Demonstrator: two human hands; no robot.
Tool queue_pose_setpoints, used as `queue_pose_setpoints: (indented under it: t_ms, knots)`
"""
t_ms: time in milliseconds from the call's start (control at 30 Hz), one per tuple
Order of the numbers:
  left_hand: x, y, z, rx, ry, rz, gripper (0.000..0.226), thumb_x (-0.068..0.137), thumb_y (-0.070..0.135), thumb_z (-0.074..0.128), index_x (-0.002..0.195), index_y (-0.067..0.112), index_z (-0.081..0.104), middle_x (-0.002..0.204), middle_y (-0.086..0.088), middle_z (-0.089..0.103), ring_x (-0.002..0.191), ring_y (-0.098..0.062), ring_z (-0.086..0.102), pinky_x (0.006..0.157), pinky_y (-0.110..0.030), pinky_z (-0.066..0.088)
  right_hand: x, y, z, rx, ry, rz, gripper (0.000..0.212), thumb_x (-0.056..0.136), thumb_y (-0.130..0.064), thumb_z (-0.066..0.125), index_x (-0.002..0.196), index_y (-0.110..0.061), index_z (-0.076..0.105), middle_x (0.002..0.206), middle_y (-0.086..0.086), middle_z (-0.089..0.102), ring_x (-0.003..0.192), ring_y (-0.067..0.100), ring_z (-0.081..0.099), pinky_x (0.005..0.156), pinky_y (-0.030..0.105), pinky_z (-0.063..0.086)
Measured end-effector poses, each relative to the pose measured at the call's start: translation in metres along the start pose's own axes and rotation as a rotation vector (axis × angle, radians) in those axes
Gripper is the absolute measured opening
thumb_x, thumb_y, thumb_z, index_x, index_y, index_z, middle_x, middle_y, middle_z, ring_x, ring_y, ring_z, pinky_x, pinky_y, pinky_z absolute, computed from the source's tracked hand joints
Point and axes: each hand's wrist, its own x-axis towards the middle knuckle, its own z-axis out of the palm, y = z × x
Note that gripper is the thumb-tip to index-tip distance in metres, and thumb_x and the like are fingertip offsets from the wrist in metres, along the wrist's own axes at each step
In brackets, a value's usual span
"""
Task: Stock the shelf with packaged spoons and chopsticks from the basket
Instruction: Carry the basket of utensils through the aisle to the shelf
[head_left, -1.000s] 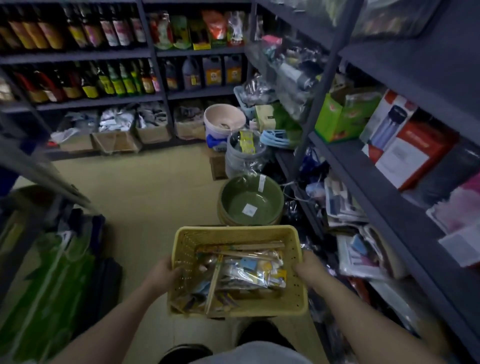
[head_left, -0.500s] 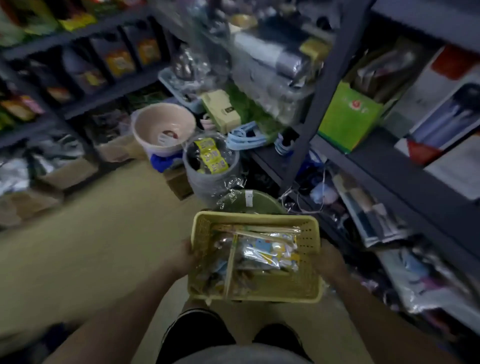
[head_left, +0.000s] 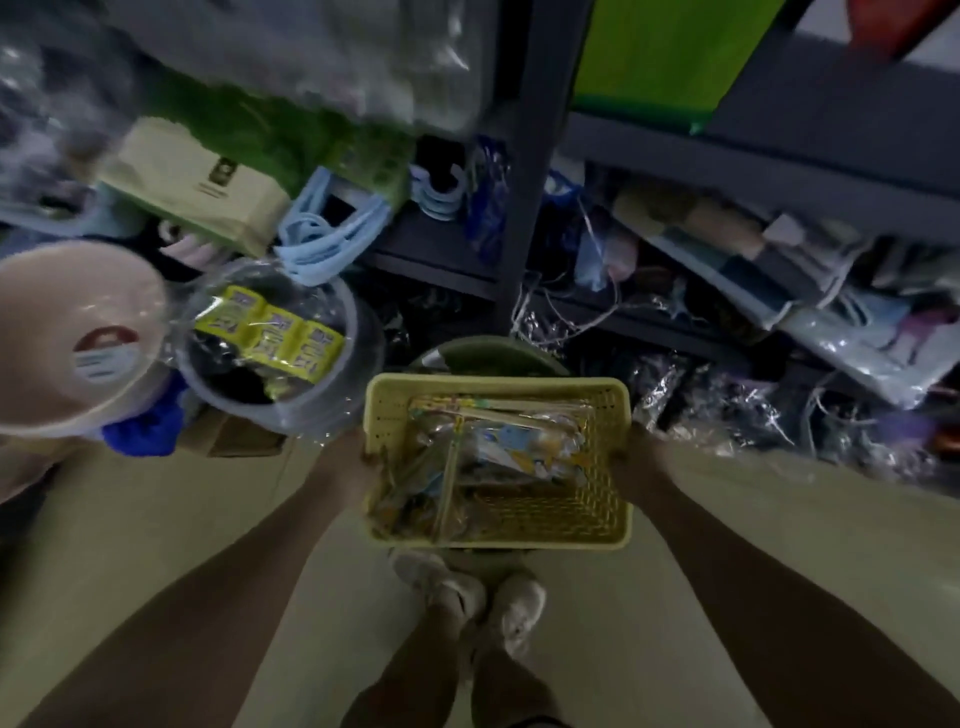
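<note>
A yellow perforated basket (head_left: 597, 512) hangs in front of me above the floor. Inside lie packaged chopsticks (head_left: 451, 483) and clear packets of spoons (head_left: 519, 447). My left hand (head_left: 345, 467) grips the basket's left wall. The right wall is held by my right hand (head_left: 641, 454). The dark grey shelf (head_left: 769, 161) rises ahead and to the right, its lower levels crowded with bagged goods. The view is blurred by motion.
On the floor ahead stand a green bowl (head_left: 493, 353), a clear tub (head_left: 291, 358) with yellow packets and a beige basin (head_left: 67, 332). A dark shelf post (head_left: 524, 208) rises just beyond the basket. My feet (head_left: 467, 597) stand on the tan floor.
My view has tilted down and turned toward the shelf on the right. The basket has stayed in both hands and now sits over the green bowl's near rim.
</note>
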Motion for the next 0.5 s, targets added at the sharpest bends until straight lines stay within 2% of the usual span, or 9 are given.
queue_pose_setpoints:
  t_ms: [67, 133, 200, 267, 333, 367, 433, 500]
  knots:
    - [0.027, -0.001, 0.013, 0.059, 0.035, 0.033, 0.027, 0.079, 0.013, 0.056, 0.104, 0.004, 0.06, 0.106, -0.017, 0.064, 0.101, -0.032, 0.06, 0.082, -0.04, 0.051, 0.017, 0.01, 0.014, 0.069, 0.001, 0.063, 0.029, 0.088, -0.005, 0.043, 0.114, 0.005, 0.05, 0.094, 0.017, 0.054, 0.086, 0.029, 0.054, 0.078, 0.04, 0.048]
    - [0.047, -0.002, 0.024, 0.122, 0.062, 0.059, 0.006, 0.08, 0.005, 0.053, 0.084, 0.008, 0.057, 0.083, -0.008, 0.06, 0.083, -0.023, 0.056, 0.059, -0.026, 0.043, 0.033, 0.02, 0.033, 0.092, -0.035, 0.09, 0.03, 0.089, -0.011, 0.046, 0.116, 0.001, 0.049, 0.095, 0.014, 0.055, 0.084, 0.025, 0.052, 0.075, 0.038, 0.046]
    - [0.063, -0.005, 0.034, 0.17, 0.074, 0.06, 0.02, 0.082, 0.002, 0.05, 0.066, 0.012, 0.047, 0.064, 0.001, 0.047, 0.07, -0.019, 0.049, 0.048, -0.018, 0.029, 0.046, 0.027, 0.054, 0.116, -0.055, 0.091, 0.031, 0.085, -0.013, 0.05, 0.115, -0.005, 0.051, 0.102, 0.017, 0.063, 0.088, 0.032, 0.061, 0.075, 0.04, 0.053]
    - [0.074, -0.015, 0.042, 0.178, 0.086, 0.026, 0.028, 0.083, 0.0, 0.051, 0.06, 0.014, 0.044, 0.063, -0.003, 0.049, 0.059, -0.016, 0.045, 0.047, -0.019, 0.029, 0.054, 0.027, 0.069, 0.181, -0.043, 0.1, 0.034, 0.083, -0.012, 0.053, 0.116, -0.006, 0.052, 0.108, 0.02, 0.064, 0.095, 0.037, 0.062, 0.078, 0.043, 0.054]
    - [0.083, -0.023, 0.046, 0.104, 0.132, 0.011, 0.009, 0.081, -0.005, 0.052, 0.081, 0.001, 0.059, 0.083, -0.019, 0.061, 0.065, -0.021, 0.05, 0.057, -0.025, 0.038, 0.055, 0.023, 0.077, 0.19, 0.001, 0.092, 0.036, 0.082, -0.01, 0.053, 0.118, -0.003, 0.052, 0.114, 0.022, 0.06, 0.101, 0.039, 0.059, 0.08, 0.041, 0.051]
    - [0.088, -0.026, 0.048, 0.095, 0.147, -0.004, 0.018, 0.081, -0.005, 0.051, 0.096, -0.004, 0.06, 0.094, -0.023, 0.062, 0.073, -0.025, 0.053, 0.062, -0.029, 0.039, 0.054, 0.022, 0.078, 0.177, 0.025, 0.089, 0.037, 0.083, -0.01, 0.051, 0.12, -0.003, 0.051, 0.119, 0.022, 0.055, 0.104, 0.039, 0.056, 0.081, 0.042, 0.049]
    - [0.091, -0.032, 0.052, 0.175, 0.134, -0.001, 0.028, 0.082, -0.002, 0.048, 0.109, -0.005, 0.055, 0.108, -0.026, 0.06, 0.091, -0.033, 0.057, 0.071, -0.036, 0.043, 0.045, 0.019, 0.08, 0.088, 0.115, 0.087, 0.043, 0.087, -0.012, 0.047, 0.129, -0.005, 0.044, 0.132, 0.02, 0.044, 0.115, 0.039, 0.048, 0.09, 0.045, 0.045]
    - [0.089, -0.032, 0.057, 0.285, 0.201, 0.037, 0.044, 0.081, 0.0, 0.048, 0.125, -0.001, 0.045, 0.127, -0.025, 0.052, 0.114, -0.039, 0.049, 0.09, -0.044, 0.043, 0.032, 0.013, 0.081, -0.048, 0.256, -0.053, 0.054, 0.088, -0.014, 0.048, 0.14, -0.009, 0.032, 0.146, 0.018, 0.031, 0.13, 0.037, 0.034, 0.103, 0.048, 0.036]
